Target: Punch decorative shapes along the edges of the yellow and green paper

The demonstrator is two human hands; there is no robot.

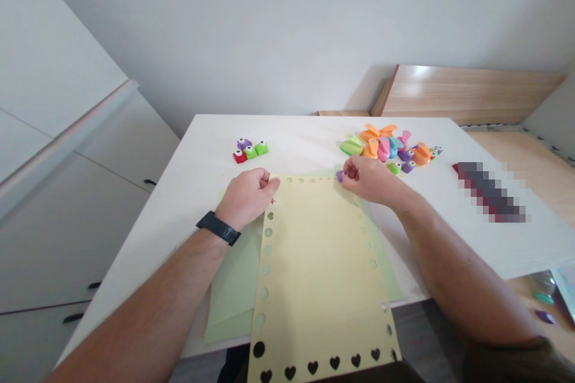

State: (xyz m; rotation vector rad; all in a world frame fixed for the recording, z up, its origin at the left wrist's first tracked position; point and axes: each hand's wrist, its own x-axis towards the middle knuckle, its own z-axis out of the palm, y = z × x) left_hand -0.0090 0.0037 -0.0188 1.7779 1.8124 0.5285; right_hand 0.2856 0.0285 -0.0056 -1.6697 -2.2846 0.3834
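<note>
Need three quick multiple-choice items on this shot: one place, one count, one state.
1. Which wrist wears the black watch? A left B right C neither
2. How many small craft punches sit in the group left of the orange-heavy pile? A two B four C seven
3. What state is the yellow paper sheet in? A uncut B folded in half C punched along its edges

1 A: the strap sits just behind the left hand.
2 B: one purple, one red, two green.
3 C: hearts and circles line its borders.
</note>
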